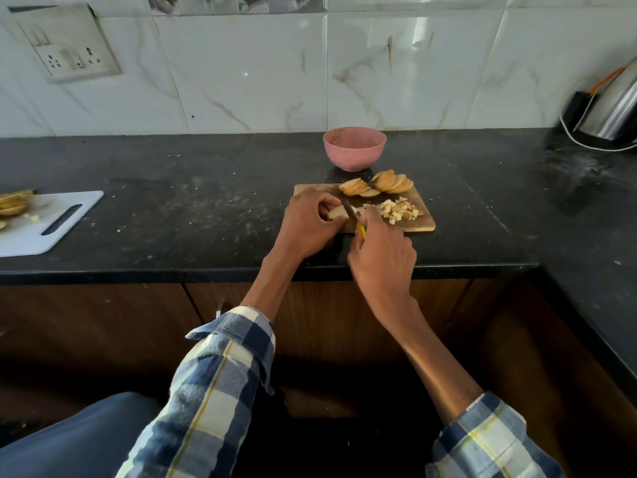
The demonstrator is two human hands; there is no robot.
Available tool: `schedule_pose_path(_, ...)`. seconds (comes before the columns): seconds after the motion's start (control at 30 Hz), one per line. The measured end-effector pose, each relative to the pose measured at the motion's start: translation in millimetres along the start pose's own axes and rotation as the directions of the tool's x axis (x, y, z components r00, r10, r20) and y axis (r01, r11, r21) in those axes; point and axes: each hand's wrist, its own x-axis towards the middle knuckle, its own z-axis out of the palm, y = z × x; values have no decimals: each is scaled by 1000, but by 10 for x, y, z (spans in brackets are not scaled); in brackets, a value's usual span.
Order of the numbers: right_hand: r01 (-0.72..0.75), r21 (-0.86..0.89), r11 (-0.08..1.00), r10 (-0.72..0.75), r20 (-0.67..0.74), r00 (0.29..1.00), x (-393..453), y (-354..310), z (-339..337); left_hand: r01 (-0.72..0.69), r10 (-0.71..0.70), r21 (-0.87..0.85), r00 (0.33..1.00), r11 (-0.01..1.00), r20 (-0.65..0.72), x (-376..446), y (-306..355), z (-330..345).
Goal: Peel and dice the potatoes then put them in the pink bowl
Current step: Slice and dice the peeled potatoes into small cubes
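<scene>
A wooden cutting board (422, 225) lies on the black counter. My left hand (308, 225) pins a potato slice (336, 212) at the board's left end. A yellow-handled knife (351, 212) is gripped in my right hand (382, 253), its blade down against that slice. Diced potato pieces (396, 209) are heaped on the board's right half. Two fans of potato slices (377, 184) rest along the far edge. Behind the board stands the pink bowl (354, 148); I see nothing inside it.
A white plastic cutting board (51, 222) with potato slices and bits lies at the far left of the counter. A steel kettle (610, 108) with a cord stands at the back right. The counter edge (206, 270) runs just below my hands.
</scene>
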Motion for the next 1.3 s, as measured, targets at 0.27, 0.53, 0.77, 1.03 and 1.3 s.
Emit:
schedule_pose_path(0.27,18,37,999,-16,-47,999,-65,83,13,17,-18,-58,1000,998,-9,32,-26,21)
schedule_pose_path(0.53,7,42,999,-7,3,1000,-21,26,10,10,-10,-84,1000,996,-7,56,-57,33)
schedule_pose_path(0.77,5,-19,1000,-5,45,999,123,-64,12,30,-32,-129,999,991,-13,50,-50,48)
schedule_pose_path(1.03,16,-15,1000,-15,55,998,-17,20,-2,52,-56,-118,998,992,-34,48,-31,68)
schedule_pose_path(1.3,25,-27,999,-23,72,997,-44,-6,-48,33,-36,-110,999,993,-25,48,-33,59)
